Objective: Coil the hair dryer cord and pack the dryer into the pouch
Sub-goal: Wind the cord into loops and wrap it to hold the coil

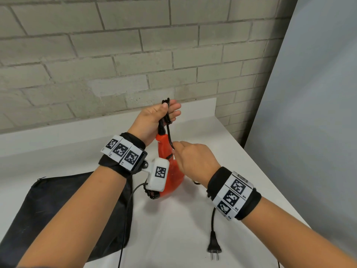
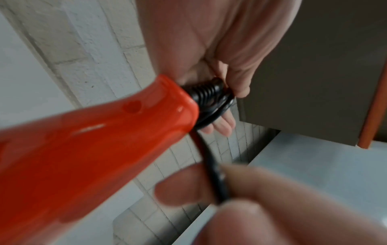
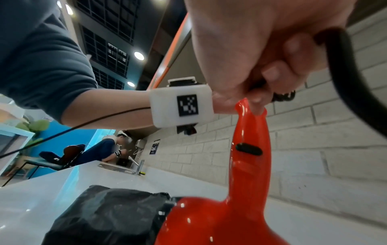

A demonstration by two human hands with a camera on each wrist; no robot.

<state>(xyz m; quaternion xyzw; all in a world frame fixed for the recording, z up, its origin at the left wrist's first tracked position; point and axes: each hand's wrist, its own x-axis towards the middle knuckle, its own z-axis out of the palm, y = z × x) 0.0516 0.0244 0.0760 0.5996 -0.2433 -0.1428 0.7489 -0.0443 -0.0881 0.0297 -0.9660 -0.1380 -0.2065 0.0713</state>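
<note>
At the bottom of the head view, right of centre, the black plug (image 1: 214, 246) lies on the white counter (image 1: 173, 238), prongs pointing toward the viewer; this end of the cord looks not yet gathered. At lower left lies the black pouch (image 1: 58, 206), flat and within easy reach, likely waiting for the dryer.

Just above centre-right, the right hand (image 1: 195, 161) is closed in a pinch on the black cord (image 1: 170, 136); from the left wrist view, thumb and fingers press it between them, probably to feed the next loop.

In the middle of the frame the orange hair dryer (image 1: 170, 171) stands nozzle-down, handle up, so the cord exits at the top.

Above it, the left hand (image 1: 154, 118) is curled around the handle's end and a small bundle of cord loops, thumb clamping them, apparently to steady the dryer and keep the coil from springing apart. A grey brick wall (image 1: 116, 55) fills the top.
</note>
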